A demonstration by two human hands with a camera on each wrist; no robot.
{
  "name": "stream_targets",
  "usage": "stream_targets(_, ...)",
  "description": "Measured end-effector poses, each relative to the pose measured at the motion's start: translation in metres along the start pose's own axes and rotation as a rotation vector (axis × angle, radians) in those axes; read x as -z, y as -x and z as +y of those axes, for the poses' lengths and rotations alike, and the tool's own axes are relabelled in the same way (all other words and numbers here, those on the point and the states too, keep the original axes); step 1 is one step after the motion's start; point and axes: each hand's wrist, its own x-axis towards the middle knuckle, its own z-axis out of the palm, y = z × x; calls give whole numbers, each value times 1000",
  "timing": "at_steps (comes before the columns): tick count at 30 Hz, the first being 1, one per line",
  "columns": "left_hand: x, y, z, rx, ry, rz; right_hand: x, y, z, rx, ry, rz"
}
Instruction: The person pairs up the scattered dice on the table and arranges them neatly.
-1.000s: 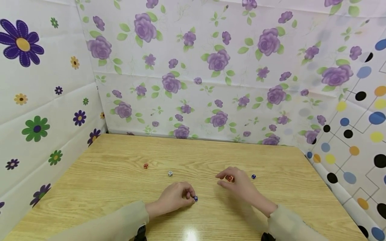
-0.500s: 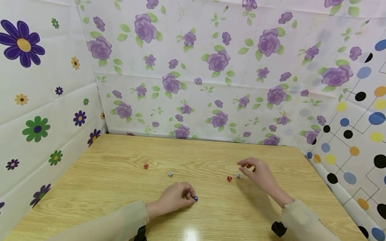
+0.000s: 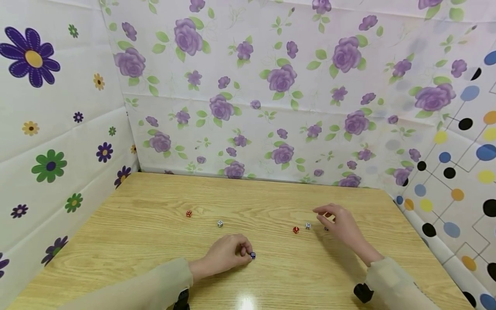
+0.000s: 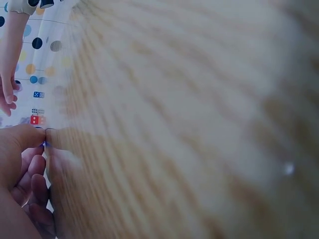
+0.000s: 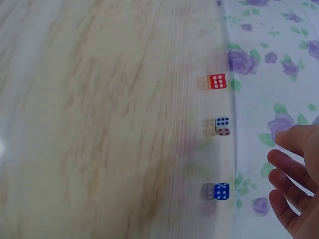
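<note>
My left hand (image 3: pixel 228 254) rests low at the middle of the table, thumb and forefinger pinching a dark blue die (image 3: pixel 253 255). In the left wrist view that die is mostly hidden behind the thumb of my left hand (image 4: pixel 22 169). My right hand (image 3: pixel 342 221) hovers at the right with loosely bent fingers and nothing between them. It partly covers a second blue die (image 5: pixel 222 191). Left of that hand a white die (image 3: pixel 308 226) and a red die (image 3: pixel 296 230) sit side by side. The right wrist view shows my right hand (image 5: pixel 299 174) apart from the dice.
Farther left on the wooden table (image 3: pixel 155 241) lie another red die (image 3: pixel 188 213) and another white die (image 3: pixel 220 223). A flowered cloth (image 3: pixel 248 107) hangs along the back edge. Patterned sheets stand at the left and right sides.
My right hand has moved right and back from over the red die, uncovering the red and white dice and partly covering the right-hand blue die. My left hand has stayed still.
</note>
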Motion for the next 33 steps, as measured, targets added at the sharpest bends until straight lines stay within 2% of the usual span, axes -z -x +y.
stream_targets(14,1,-2,0,7,13,-11,2,6,16,-76,9,-80)
stream_targets(33,1,0,0,5,22,-16,3,14,36,-80,39,-126)
